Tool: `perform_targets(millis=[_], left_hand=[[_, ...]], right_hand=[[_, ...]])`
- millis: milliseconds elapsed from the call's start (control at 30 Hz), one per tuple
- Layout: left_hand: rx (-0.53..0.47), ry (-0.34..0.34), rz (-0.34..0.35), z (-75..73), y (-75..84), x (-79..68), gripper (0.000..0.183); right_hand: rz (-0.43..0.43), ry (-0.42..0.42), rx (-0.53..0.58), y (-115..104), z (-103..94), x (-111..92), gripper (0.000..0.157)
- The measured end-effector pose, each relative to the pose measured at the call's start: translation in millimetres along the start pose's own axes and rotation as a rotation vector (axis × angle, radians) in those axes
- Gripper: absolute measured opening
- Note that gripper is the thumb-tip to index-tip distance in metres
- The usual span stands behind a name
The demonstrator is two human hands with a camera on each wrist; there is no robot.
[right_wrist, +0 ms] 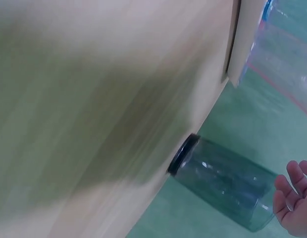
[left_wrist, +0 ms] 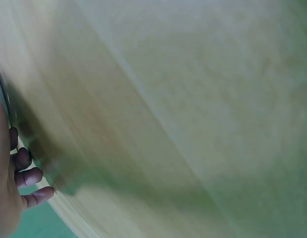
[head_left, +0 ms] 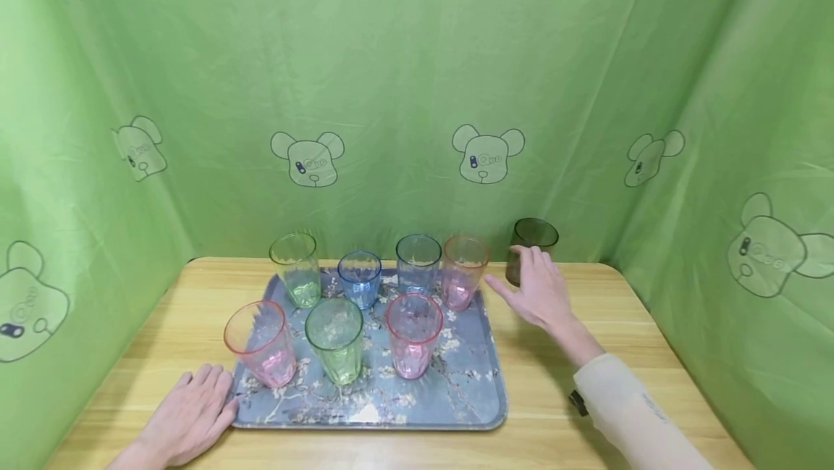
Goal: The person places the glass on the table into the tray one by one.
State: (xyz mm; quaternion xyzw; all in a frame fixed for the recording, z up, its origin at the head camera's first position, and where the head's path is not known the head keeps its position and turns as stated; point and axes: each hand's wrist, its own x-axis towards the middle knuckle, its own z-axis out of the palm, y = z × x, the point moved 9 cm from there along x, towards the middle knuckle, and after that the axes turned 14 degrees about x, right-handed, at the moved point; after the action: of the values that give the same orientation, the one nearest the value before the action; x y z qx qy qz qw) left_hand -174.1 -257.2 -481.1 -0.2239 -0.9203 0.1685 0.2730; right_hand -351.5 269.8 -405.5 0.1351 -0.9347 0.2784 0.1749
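Note:
A dark grey-brown tumbler [head_left: 536, 232] stands at the back right of the wooden table, off the tray. My right hand [head_left: 539, 289] is just in front of it, thumb spread to the left. In the right wrist view the fingers lie beside the rim end of this tumbler [right_wrist: 223, 178], not wrapped round it; whether they touch cannot be told. My left hand [head_left: 195, 412] rests on the table by the tray's front left corner, fingers extended. The patterned tray [head_left: 456, 401] carries several clear tinted tumblers, among them a pink tumbler [head_left: 465, 274] nearest the right hand.
At the tray's back are a green tumbler [head_left: 296, 271], a short blue tumbler [head_left: 360, 282] and a taller blue tumbler [head_left: 418, 267]. In front stand a pink tumbler [head_left: 263, 347], a green tumbler [head_left: 335, 343] and another pink tumbler [head_left: 414, 340]. Green curtain [head_left: 391, 57] surrounds the table [head_left: 625, 332].

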Motion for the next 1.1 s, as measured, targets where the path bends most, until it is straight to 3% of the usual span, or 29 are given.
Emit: perform_targets(millis=[400,733,1100], left_hand=[[-0.004,-0.016,-0.003,1.6,-0.4,-0.3,0.025],[0.001,-0.034,-0.002,4.2,-0.1,-1.0,0.025],[0.003,-0.012,0.0,2.9,-0.2,-1.3,0.025]], right_hand=[[0.025,0.074,-0.015,20.0,-27.1,2.1,0.087],[0.105,0.133,-0.019,43.7,-44.5,9.0,0.098],[0.193,0.138,-0.045,71.2,-46.2,12.2,0.105]])
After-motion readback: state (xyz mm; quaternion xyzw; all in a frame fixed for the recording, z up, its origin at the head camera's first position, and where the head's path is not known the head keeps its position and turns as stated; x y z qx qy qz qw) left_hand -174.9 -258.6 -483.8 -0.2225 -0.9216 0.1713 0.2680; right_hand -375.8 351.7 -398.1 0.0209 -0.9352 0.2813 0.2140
